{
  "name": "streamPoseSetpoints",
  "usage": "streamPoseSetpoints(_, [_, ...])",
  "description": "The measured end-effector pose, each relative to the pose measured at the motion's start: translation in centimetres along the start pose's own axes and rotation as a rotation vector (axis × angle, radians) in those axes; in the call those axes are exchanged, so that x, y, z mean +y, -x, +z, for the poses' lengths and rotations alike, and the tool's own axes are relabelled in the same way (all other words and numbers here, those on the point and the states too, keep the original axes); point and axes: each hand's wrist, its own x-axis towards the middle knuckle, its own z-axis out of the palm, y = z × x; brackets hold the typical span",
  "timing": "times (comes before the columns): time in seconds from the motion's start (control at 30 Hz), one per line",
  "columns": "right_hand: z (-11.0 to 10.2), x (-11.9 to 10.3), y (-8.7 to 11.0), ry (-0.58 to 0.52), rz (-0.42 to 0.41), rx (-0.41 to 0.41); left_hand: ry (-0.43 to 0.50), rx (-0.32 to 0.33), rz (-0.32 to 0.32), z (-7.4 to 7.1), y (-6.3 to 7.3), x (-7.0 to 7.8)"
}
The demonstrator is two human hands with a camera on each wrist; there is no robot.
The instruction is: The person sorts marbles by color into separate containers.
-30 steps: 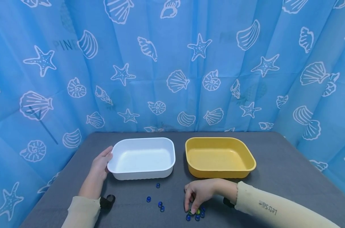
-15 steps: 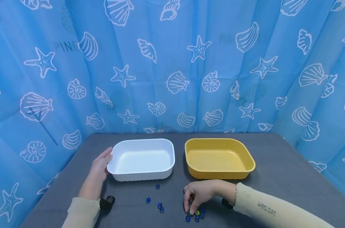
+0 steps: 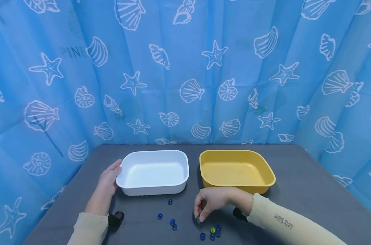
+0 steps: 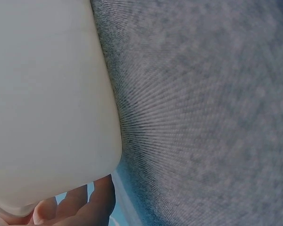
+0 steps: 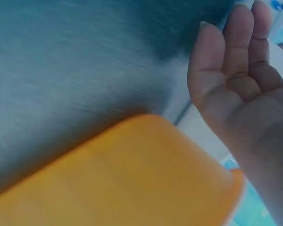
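My left hand (image 3: 108,177) holds the left end of a white plastic basin (image 3: 151,190), fingers against its outer wall; in the left wrist view the fingers (image 4: 101,200) show beyond that wall (image 4: 52,108). A small glass marble (image 3: 198,219), dark greenish, is pinched between the thumb and fingertips of my right hand (image 3: 212,200), low over the cloth in front of a yellow basin (image 3: 237,188). Just nearer to me lie a yellow-green marble (image 3: 212,230) and several blue marbles (image 3: 202,236). The right wrist view shows the fingers (image 5: 238,28), but not the pinched marble.
More blue marbles (image 3: 160,216) lie scattered in front of the white basin. The two basins stand side by side on a grey cloth-covered table (image 3: 136,217). Behind the table hangs a blue curtain (image 3: 173,75) with white shells and starfish.
My right hand has lifted the greenish marble from the cluster and moved slightly away from me and to the left. The left hand stays at the white basin.
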Motion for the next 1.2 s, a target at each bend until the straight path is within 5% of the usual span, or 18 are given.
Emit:
streamPoseSetpoints(0.53, [-2.7, -3.7, -0.7, -0.014, -0.016, 0.384, -0.008, -0.019, -0.001, 0.0, 0.0, 0.1])
streamPoseSetpoints(1.2, [-4.3, -4.5, -2.7, -0.156, -0.013, 0.53, -0.001, -0.015, 0.001, 0.0, 0.1, 0.1])
